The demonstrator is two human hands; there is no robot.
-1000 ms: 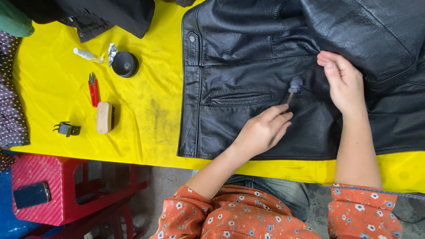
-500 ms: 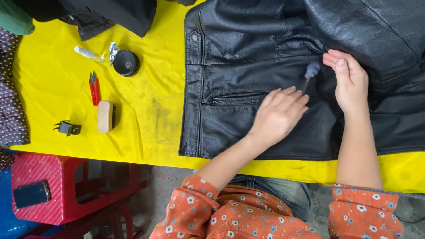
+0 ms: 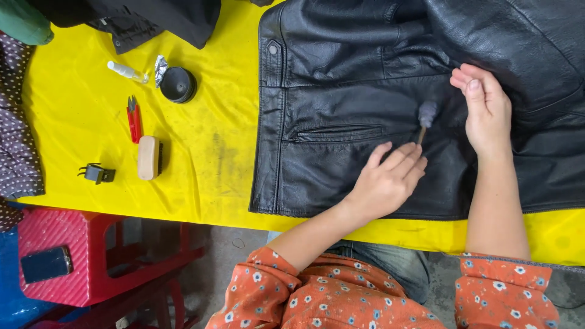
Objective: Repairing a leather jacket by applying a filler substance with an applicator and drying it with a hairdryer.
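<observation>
Black leather jacket (image 3: pixel 365 91): spread flat across the right part of the yellow table cover (image 3: pixel 207 152), collar and snap tab toward the upper left, welt pocket slit at mid panel, hem near the table's front edge

Left hand (image 3: pixel 387 180): fingers closed around the thin wooden handle of a small dauber brush (image 3: pixel 425 117); grey woolly head of the brush rests on the leather just right of the pocket slit

Right hand (image 3: pixel 484 109): lies flat, fingers together and extended, pressing down on the jacket just right of the brush head; grips nothing

Sleeves: orange floral fabric, at bottom edge of view

On the yellow cover, well apart from the jacket, left side: round black tin (image 3: pixel 177 84) with a scrap of foil beside it; small clear bottle (image 3: pixel 127 71); red thread snips (image 3: pixel 134 117); wooden-backed brush (image 3: pixel 149 157); small black clip (image 3: pixel 97 173)

Below the table, lower left: red plastic stool (image 3: pixel 91 256) with a dark phone (image 3: pixel 46 264) lying on top
</observation>
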